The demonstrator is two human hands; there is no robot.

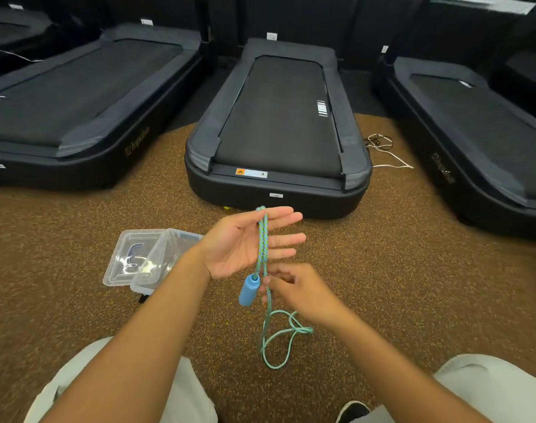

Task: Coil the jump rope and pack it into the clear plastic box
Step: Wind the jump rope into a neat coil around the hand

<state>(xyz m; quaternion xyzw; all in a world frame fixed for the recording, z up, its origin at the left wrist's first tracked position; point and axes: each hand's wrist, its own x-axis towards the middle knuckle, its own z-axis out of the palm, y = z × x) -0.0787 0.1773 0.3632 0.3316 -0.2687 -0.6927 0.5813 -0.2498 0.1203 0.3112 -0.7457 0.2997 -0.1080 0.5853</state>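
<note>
Risk 1: loop slip. My left hand [245, 242] is held flat, palm up, fingers [286, 238] spread wide and not closed on anything. The rope [263, 239] is only draped over it, doubled, running from the thumb side down past the heel of the palm. If I tilt the palm or pull hard from below, I judge the turn will slide off and the coil must be restarted.

Risk 2: handle swing. The blue handle [248, 290] hangs free just below the left palm. Its weight could drag the strand off, or it could swing into the working strand.

Risk 3: tangle. The slack lies on the floor [77, 315] in loose crossed loops between my knees. Drawn up fast, those crossings could cinch into a knot.

Risk 4: box access. The box [156, 259] sits on the floor to my left, near the left forearm, with its lid [129, 257] lying beside it, touching. An oversized coil may not fit.

My right hand [294, 290] is below the left, fingers narrowed in a pinch on the rope strand.

Rope appearance: braided cord, blue-green on the hand, pale green on the floor. Only one handle is visible; the other I cannot see.
</note>
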